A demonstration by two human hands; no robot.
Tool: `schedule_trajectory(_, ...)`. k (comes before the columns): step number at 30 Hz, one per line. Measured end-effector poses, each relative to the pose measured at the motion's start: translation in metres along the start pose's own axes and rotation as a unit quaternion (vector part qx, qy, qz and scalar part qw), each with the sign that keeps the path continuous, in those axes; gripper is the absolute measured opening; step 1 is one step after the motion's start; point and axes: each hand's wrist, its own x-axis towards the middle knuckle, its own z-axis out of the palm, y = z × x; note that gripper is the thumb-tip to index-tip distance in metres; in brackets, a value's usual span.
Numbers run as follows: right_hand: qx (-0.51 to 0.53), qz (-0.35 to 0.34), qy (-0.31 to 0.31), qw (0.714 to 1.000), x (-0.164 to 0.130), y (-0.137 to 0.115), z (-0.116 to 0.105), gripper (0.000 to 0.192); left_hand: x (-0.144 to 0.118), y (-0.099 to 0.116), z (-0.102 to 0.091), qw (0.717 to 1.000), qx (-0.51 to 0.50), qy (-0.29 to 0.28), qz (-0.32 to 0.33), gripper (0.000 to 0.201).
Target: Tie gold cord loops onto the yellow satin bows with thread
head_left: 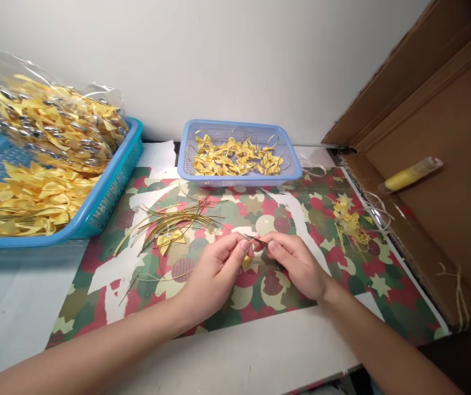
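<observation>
Left hand (214,269) and right hand (297,263) meet fingertip to fingertip above the patterned mat (301,219) on the table (260,356), both pinched shut on a thin dark wire (256,240) with a scrap of yellow ribbon (246,262) beneath the left thumb; the fingers hide most of the ribbon, so its shape cannot be made out. Just left of the hands lie a fan of gold wires (173,219) and one yellow bow (169,239). Beyond stand a lilac basket of bows (239,151), a blue basket (107,192) cut off at left, and a cardboard box (445,164) at right.
</observation>
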Motion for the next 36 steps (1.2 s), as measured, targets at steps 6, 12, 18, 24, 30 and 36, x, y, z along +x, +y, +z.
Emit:
schedule_trajectory(6,0.010,0.000,0.005,1.000,0.001,0.000,0.001,0.043,-0.001,-0.001,0.000,1.000,0.010,-0.008,-0.002,0.033)
schedule_trajectory(12,0.001,0.004,0.017,1.000,0.001,0.000,0.002,0.041,0.000,0.000,0.000,1.000,0.010,-0.010,-0.001,0.034)
schedule_trajectory(18,-0.100,-0.019,0.101,0.990,0.008,0.004,-0.011,0.031,0.000,0.001,-0.001,1.000,0.018,0.000,-0.011,0.034)
schedule_trajectory(24,-0.423,-0.018,0.218,0.879,0.023,0.023,-0.031,0.020,-0.003,0.007,0.000,0.999,0.025,0.011,0.019,0.034)
schedule_trajectory(30,-0.416,-0.081,0.240,0.874,0.023,0.025,-0.027,0.017,-0.023,0.020,0.005,0.987,0.075,-0.080,0.118,0.032)
schedule_trajectory(36,0.193,0.130,-0.148,0.961,-0.001,-0.005,0.026,0.044,-0.049,0.043,0.014,0.935,0.112,-0.247,0.227,0.028)
